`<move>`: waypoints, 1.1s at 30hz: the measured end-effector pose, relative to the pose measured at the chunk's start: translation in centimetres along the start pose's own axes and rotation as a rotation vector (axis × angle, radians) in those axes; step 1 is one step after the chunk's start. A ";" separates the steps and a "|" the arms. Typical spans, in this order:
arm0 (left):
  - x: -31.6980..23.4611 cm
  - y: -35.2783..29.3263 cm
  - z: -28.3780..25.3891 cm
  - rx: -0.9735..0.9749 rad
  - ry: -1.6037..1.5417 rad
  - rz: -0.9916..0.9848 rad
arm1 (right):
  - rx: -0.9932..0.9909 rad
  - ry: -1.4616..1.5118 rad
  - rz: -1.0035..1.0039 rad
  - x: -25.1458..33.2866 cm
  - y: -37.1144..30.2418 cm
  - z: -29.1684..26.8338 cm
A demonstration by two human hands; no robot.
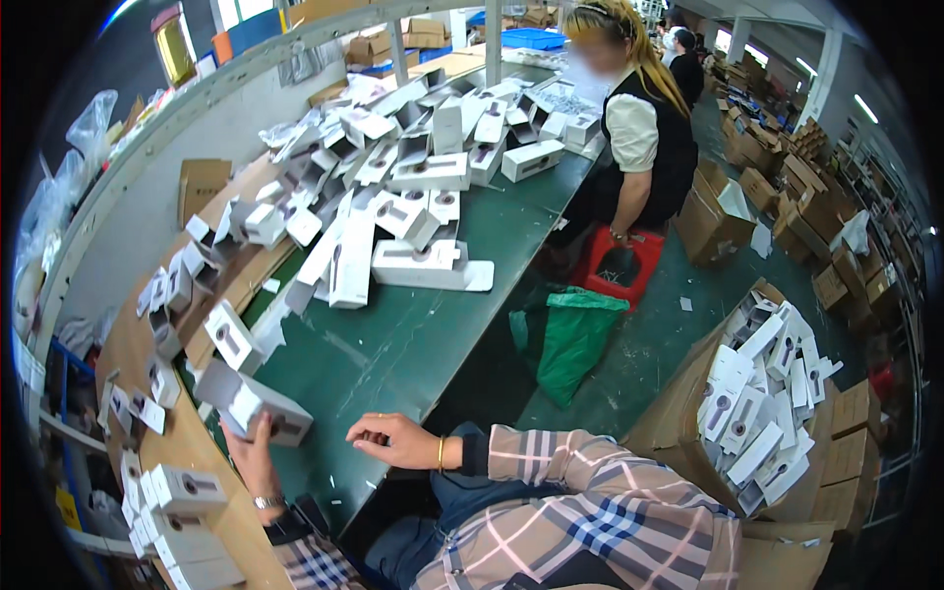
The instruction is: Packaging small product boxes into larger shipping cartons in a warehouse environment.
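Note:
My left hand [254, 454] is closed round the near side of a white cardboard box [278, 413], its thumb against the printed side. The box is tilted over the green tabletop [344, 393], with its flaps open at the far left end. My right hand [395, 440] hovers by the table's near edge, apart from the box, its fingers loosely bent and nothing visible in them. Beyond the held box lies another white box [234, 336]. A large heap of white boxes [428, 172], several with open flaps, covers the far part of the table.
Along the left runs a wooden ledge [231, 531] bearing stacked white boxes [187, 489]. On my right stands a big carton [678, 433] full of white boxes. Past the table's right edge, a person [644, 147] reaches toward a red stool [621, 264] beside a green sack [570, 344].

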State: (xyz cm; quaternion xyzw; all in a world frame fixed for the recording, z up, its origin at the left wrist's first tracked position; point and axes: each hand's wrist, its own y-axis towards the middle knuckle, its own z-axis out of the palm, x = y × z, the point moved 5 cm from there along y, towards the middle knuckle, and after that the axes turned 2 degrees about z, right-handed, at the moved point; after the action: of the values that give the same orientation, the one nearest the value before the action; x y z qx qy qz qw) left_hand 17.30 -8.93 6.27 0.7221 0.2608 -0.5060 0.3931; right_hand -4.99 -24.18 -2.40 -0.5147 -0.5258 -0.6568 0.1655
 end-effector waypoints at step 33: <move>-5.3 -9.7 7.4 -0.017 -0.263 0.103 | -0.037 0.252 0.074 7.8 3.9 1.5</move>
State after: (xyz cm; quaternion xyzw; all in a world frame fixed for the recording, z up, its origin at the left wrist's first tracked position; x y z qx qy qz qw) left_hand 4.05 -9.58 6.97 0.6585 0.1739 -0.5732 0.4557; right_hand -4.48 -21.94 6.12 -0.4502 -0.4694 -0.7191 0.2447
